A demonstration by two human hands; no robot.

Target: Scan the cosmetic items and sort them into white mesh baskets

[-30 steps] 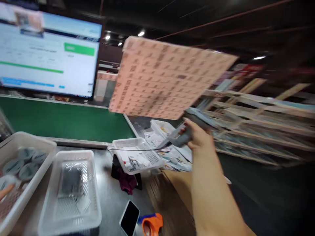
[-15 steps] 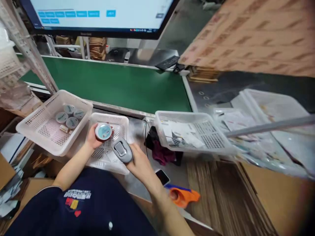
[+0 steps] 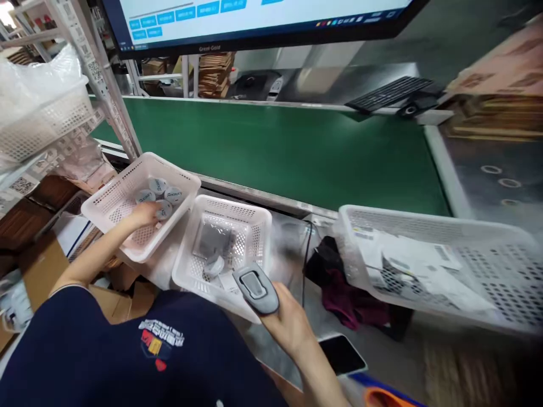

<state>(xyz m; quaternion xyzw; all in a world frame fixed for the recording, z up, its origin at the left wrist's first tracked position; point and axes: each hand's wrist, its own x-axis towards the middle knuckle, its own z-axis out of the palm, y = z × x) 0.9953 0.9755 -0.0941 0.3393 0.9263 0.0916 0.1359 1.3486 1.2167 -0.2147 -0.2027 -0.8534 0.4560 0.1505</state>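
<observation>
Head view: left hand [image 3: 146, 215] reaching into the left white basket [image 3: 111, 198], fingers curled over one of the round tins [image 3: 164, 210] lying there; whether truly pinched, cannot tell. Right hand [image 3: 288, 322] wrapped firmly around grey barcode scanner [image 3: 255, 288], held over the near rim of the middle basket [image 3: 254, 217]. Green conveyor belt [image 3: 275, 150] just behind; black phone [image 3: 341, 354] near the right wrist. Tins probably light, stiff, smooth-lidded and a bit slippery; best taken by the rim, thumb against fingers.
</observation>
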